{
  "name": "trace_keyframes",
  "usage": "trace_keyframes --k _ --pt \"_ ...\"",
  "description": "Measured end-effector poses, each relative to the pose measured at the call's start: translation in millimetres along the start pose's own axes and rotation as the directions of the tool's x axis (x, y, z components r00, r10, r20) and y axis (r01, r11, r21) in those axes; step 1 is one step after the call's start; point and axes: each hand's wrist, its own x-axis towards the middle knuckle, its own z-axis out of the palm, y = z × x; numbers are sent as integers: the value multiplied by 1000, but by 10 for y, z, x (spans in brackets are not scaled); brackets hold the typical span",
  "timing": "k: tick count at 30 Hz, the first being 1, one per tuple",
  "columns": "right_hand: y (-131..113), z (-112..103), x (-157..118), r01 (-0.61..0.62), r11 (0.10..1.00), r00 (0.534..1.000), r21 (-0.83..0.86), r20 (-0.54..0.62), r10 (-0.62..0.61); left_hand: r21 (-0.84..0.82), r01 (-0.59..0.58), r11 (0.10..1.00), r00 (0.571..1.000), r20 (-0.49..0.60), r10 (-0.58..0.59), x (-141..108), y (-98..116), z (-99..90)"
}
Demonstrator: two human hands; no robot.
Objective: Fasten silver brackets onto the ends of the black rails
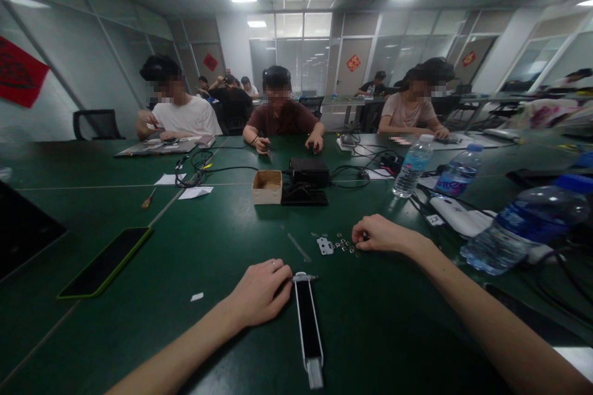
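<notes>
My left hand (264, 293) lies on the green table with its fingers curled together, holding the top end of a long narrow device with a white frame and black middle (309, 321). A thin metallic crosspiece (306, 278) sits at that end, by my fingertips. My right hand (380, 234) rests farther forward to the right, fingers pinched down at the edge of several small metal rings or nuts (343, 244). What is between those fingertips is hidden. Left of the rings lies a small silvery plate with holes (325, 245), and beyond it a thin clear strip (299, 247).
A phone in a green case (106, 262) lies left, near a screwdriver (147, 202). Ahead stand a small open cardboard box (267, 187) and a black box (309, 171) with cables. Water bottles (414, 166) and a white device (456, 215) are right. Several people sit opposite.
</notes>
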Motion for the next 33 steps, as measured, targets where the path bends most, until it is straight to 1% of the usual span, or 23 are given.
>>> trace_keyframes --k 4,6,7,9,12,14,16,18,21,26,30,33 --pt "-54 -7 0 -18 998 1000 -60 -7 17 3 -7 1000 1000 -7 7 -4 -10 14" --pt "-149 -24 -23 -18 998 1000 -56 -27 17 5 -6 1000 1000 -6 6 -4 -12 14" --pt "-219 -31 -42 -9 1000 999 -25 -39 8 5 -5 1000 1000 -3 5 -4 -11 11" --pt "-402 -31 -86 40 996 997 79 -63 -35 6 -6 1000 1000 6 6 -3 -9 5" --pt "-723 33 -131 154 966 987 209 -70 -142 13 -6 1000 1000 9 5 -3 -8 2" --pt "-892 115 -127 220 947 975 236 -63 -211 22 -3 1000 1000 3 3 -3 -11 8" --pt "-987 199 -104 260 938 966 229 -69 -251 29 -4 1000 1000 -1 4 -3 -14 15" --pt "-1015 257 -84 274 938 961 210 -88 -261 29 -10 1000 1000 0 10 -4 -16 18" --pt "-1003 273 -83 280 938 959 206 -98 -265 24 -13 1000 1000 -1 13 -6 -15 14" --pt "-1004 228 -111 262 932 965 251 -38 -261 19 -22 1000 1000 -11 22 -9 -10 8" --pt "-997 241 -105 239 927 970 289 -19 -244 19 -19 1000 1000 -14 19 -10 -12 15" --pt "-992 269 -91 227 934 973 277 -19 -231 23 -17 1000 1000 -15 18 -6 -18 21"
